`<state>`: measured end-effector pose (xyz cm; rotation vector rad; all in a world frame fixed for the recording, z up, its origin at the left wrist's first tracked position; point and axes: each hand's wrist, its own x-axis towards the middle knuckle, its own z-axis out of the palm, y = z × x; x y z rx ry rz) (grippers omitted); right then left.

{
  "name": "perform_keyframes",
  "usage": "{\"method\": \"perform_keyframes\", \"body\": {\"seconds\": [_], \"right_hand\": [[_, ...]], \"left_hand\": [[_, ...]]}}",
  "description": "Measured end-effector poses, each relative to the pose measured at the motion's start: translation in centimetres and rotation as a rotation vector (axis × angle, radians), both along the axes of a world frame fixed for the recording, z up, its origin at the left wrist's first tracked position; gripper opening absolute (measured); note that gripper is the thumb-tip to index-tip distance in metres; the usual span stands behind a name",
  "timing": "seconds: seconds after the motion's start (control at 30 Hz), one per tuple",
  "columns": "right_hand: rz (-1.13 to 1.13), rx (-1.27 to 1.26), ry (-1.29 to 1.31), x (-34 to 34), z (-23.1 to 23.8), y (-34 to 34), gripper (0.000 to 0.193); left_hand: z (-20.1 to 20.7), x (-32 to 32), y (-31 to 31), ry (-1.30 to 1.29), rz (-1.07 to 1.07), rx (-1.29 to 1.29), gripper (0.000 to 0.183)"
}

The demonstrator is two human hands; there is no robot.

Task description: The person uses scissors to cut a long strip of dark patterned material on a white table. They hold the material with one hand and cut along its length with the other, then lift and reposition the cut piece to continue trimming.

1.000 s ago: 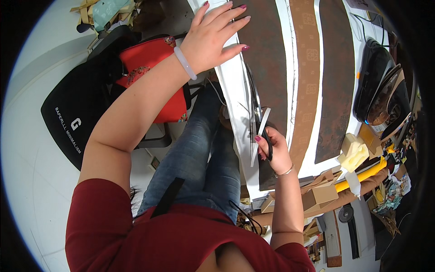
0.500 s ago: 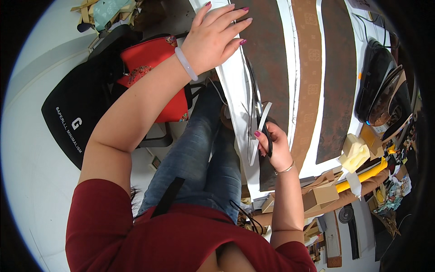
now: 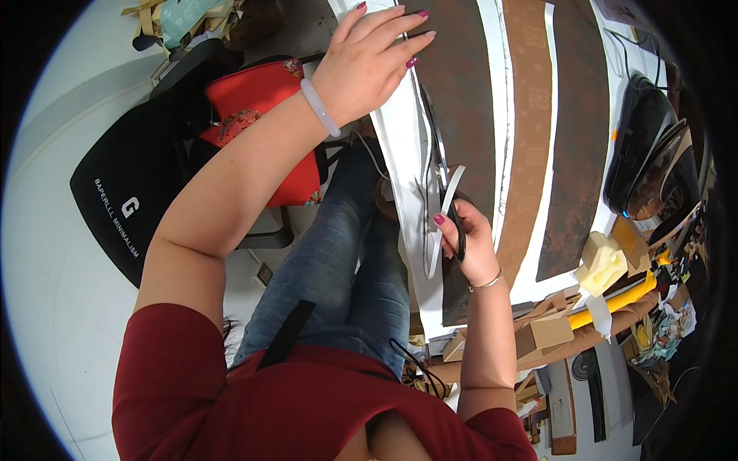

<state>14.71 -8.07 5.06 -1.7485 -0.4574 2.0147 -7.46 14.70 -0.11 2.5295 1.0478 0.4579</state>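
My right hand (image 3: 478, 244) is closed around the dark handles of a pair of scissors (image 3: 438, 142), whose long blades point away from me along the near-left edge of a white sheet (image 3: 396, 142). A narrow white offcut (image 3: 455, 184) curls up beside the blades, close to my thumb. Bonded or laid on the sheet, I cannot tell which, are a dark mottled brown strip (image 3: 460, 92), a lighter brown patterned strip (image 3: 530, 115) and another dark strip (image 3: 573, 138). Toward the sheet's far end my left hand (image 3: 367, 65) lies with fingers outstretched across its edge and the first dark strip.
A black machine (image 3: 642, 146) stands at the right of the table. Near it lie a pale yellow block (image 3: 601, 263), a yellow roll (image 3: 623, 300) and a cardboard box (image 3: 542, 339). A black chair (image 3: 127, 180) with a red cushion (image 3: 257, 115) is on my left.
The scissors and my right hand have advanced slightly away from me along the edge. The strips and my left hand have shifted a little to the right.
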Motion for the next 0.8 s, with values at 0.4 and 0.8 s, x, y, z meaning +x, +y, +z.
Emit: {"method": "perform_keyframes", "body": {"seconds": [0.4,0.8], "right_hand": [[0.000,0.021,0.035,-0.1,-0.2,1.9,0.028],[0.018,-0.012,0.022,-0.2,0.1,2.9,0.029]], "left_hand": [[-0.2,-0.5,2.2,0.043,0.048,0.058,0.051],[0.1,-0.6,2.4,0.045,0.053,0.069,0.049]]}}
